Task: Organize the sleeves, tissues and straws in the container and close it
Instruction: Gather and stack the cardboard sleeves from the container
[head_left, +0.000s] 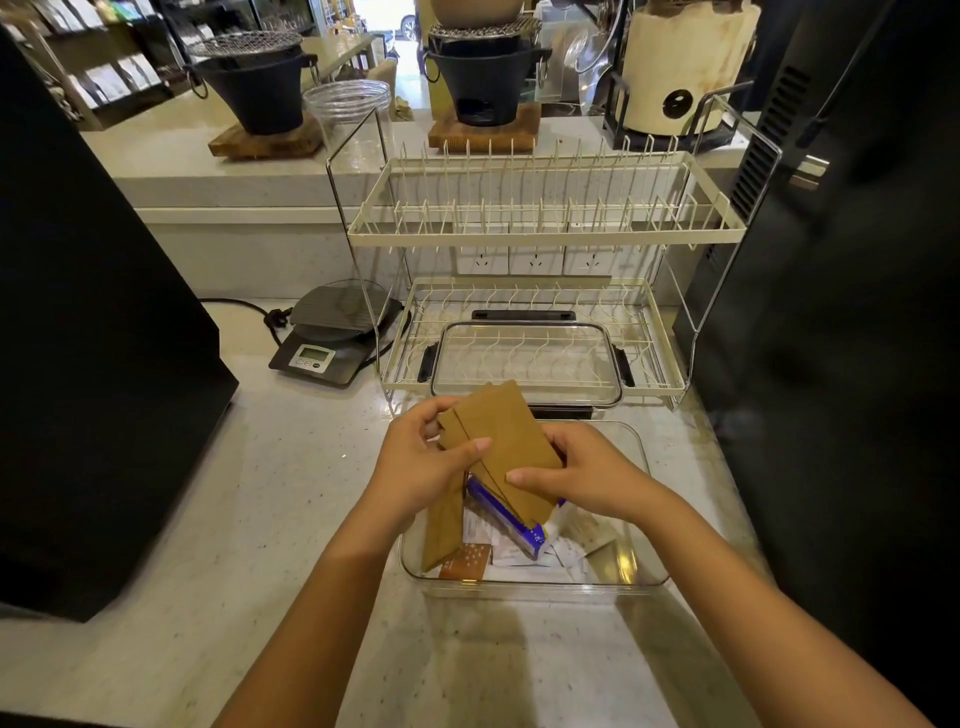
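Counter (270, 519), hands (498, 478) gripping sleeves (498, 436)

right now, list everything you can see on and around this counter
brown cardboard sleeves: small stack, held over the container
clear plastic container: one, open, on the counter
blue-and-white tissue pack: one, inside the container
clear lid with black clips: one, on the rack's lower tier
cream wire dish rack: one, two tiers, behind the container
black digital scale: one, left of the rack
black stoves on wooden bases: two, rear ledge
left hand: grip on the sleeves
right hand: grip on the sleeves
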